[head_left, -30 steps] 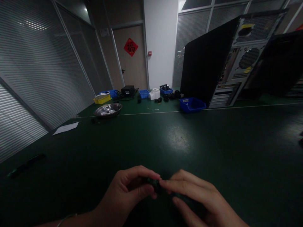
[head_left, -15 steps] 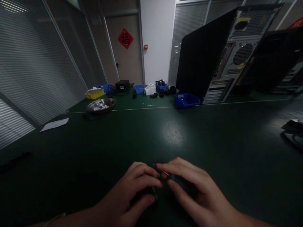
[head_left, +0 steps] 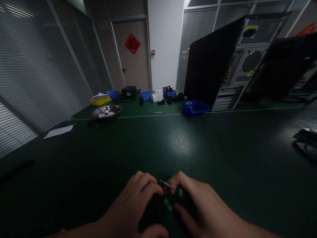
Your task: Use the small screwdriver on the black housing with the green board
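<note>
My left hand curls round a dark object at the bottom centre, its fingers on top and its thumb at the near side. Close beside it, my right hand is closed round a dark handle, from which a thin metal shaft points up and left past the left fingertips. A small greenish part shows between the two hands. The dim light hides the exact shape of what both hands hold.
A metal bowl, a yellow basket and a blue tray stand farther back on the green table. A black computer case rises at the back right. Paper lies left, cables right.
My right hand has closed round the dark handle, and the thin shaft shows more. My left hand has curled farther over the dark object. The view has tilted slightly.
</note>
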{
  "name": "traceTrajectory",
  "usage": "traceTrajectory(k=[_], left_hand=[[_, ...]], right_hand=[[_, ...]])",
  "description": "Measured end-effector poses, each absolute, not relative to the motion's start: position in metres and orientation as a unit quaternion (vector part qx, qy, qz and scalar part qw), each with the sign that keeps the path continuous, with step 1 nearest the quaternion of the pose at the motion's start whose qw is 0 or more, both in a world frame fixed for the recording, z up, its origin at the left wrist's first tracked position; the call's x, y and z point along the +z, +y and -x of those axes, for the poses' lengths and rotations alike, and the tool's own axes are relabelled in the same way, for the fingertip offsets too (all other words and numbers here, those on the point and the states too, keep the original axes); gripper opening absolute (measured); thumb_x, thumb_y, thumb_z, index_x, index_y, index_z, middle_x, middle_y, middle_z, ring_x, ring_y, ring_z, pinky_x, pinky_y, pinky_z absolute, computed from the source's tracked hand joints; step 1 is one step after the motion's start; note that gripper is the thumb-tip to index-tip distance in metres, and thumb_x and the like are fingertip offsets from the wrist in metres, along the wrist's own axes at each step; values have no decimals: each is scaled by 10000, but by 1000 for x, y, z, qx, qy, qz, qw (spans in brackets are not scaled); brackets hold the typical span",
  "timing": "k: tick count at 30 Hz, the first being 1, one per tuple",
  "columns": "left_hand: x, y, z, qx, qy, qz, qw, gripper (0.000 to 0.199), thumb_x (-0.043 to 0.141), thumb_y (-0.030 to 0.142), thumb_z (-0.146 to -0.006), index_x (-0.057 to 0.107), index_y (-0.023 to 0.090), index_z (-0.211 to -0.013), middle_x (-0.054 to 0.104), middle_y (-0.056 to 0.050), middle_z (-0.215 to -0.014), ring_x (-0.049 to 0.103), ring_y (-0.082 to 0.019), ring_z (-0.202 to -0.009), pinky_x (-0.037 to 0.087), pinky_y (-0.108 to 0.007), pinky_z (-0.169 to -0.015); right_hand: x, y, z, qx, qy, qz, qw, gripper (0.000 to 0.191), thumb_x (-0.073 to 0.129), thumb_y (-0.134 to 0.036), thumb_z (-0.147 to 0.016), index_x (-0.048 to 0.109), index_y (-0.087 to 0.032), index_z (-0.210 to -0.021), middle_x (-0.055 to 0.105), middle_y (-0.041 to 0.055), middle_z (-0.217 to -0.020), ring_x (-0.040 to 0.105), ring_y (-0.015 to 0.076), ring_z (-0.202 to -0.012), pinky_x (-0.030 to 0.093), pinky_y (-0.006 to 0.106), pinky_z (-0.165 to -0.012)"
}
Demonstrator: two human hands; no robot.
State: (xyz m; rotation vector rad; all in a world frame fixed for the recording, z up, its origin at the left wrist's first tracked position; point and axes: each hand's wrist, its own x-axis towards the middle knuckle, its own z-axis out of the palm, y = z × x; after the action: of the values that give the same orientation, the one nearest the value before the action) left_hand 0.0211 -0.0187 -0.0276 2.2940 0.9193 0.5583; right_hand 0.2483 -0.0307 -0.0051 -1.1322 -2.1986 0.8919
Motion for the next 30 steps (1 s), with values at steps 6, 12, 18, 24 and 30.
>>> traceTrajectory(k=[6, 12, 18, 24, 30], left_hand=[[-11, -24, -30, 257, 394, -816, 335, 368, 661, 90, -738, 548, 229, -1060, 581, -53, -1019, 567, -220, -885, 492, -327, -764], [-12, -20, -28, 306, 375, -784, 388, 363, 614, 96, -784, 526, 251, -1101, 577, -47, -1059, 597, -214, -914, 516, -330, -786], [-15, -20, -29, 312, 349, -738, 487, 375, 645, 102, -811, 555, 268, -1134, 619, -54, -1170, 650, -226, -998, 533, -352, -863], [-20, -26, -31, 328, 320, -675, 578, 459, 721, 85, -764, 558, 276, -1148, 691, -23, -1008, 685, -196, -890, 538, -290, -786], [-23, -33, -30, 333, 330, -626, 623, 567, 760, 74, -735, 540, 307, -1203, 683, -28, -1091, 698, -214, -929, 537, -286, -816]], right_hand=[[-2, -30, -248, 322, -819, 421, 221, 416, 604, 32, -639, 544, -233, -954, 685, 5, -870, 660, 201, -751, 475, 280, -622], [-8, -28, -250, 331, -815, 407, 247, 400, 633, 21, -648, 546, -245, -935, 685, -9, -867, 654, 185, -737, 454, 267, -630], [-18, -28, -248, 368, -780, 376, 339, 370, 606, -49, -752, 442, -258, -1011, 644, 4, -927, 633, 149, -759, 505, 236, -656], [-20, -31, -246, 405, -772, 308, 382, 270, 610, -121, -785, 465, -273, -954, 591, 6, -950, 602, 142, -769, 498, 225, -636], [-23, -29, -242, 439, -762, 307, 363, 273, 665, -114, -765, 477, -262, -895, 613, -1, -901, 600, 138, -743, 469, 202, -606]])
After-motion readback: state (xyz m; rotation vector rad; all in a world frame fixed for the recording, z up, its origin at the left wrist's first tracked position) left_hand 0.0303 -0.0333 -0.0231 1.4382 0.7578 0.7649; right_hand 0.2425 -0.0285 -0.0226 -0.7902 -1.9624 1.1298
